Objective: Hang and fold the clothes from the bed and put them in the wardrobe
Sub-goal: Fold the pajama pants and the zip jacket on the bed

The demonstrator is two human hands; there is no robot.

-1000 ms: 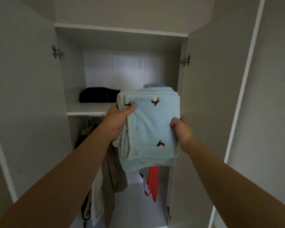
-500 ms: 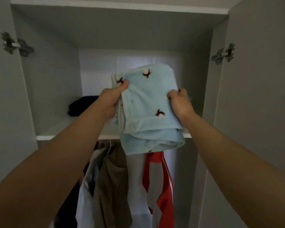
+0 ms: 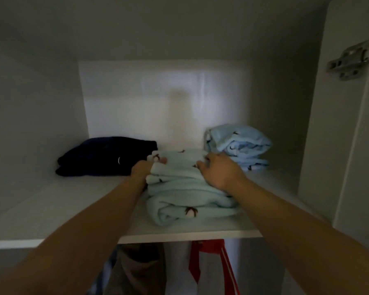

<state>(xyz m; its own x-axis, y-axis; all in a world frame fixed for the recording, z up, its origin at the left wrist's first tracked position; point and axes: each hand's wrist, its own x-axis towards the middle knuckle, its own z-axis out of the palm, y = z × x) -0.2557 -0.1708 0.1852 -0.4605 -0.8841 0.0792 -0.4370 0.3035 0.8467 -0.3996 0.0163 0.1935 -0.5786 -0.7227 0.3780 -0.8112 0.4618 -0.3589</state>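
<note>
A folded light-blue fleece garment (image 3: 185, 194) with small brown-and-white motifs lies on the white wardrobe shelf (image 3: 77, 211), near its front edge. My left hand (image 3: 142, 169) grips its left side, thumb on top and fingers hidden underneath. My right hand (image 3: 218, 173) holds its upper right part, fingers curled over the folds. A second folded light-blue garment (image 3: 239, 145) sits behind it at the back right. A folded dark navy garment (image 3: 104, 156) lies at the back left.
Below the shelf hang several clothes, among them a brown garment (image 3: 141, 269) and a red-and-white one (image 3: 209, 265). The open right door carries a metal hinge (image 3: 349, 61). The left part of the shelf is bare.
Both hands carried the folded light-blue garment up and forward from in front of the wardrobe onto the shelf. The view moved closer, and the second blue pile came into sight.
</note>
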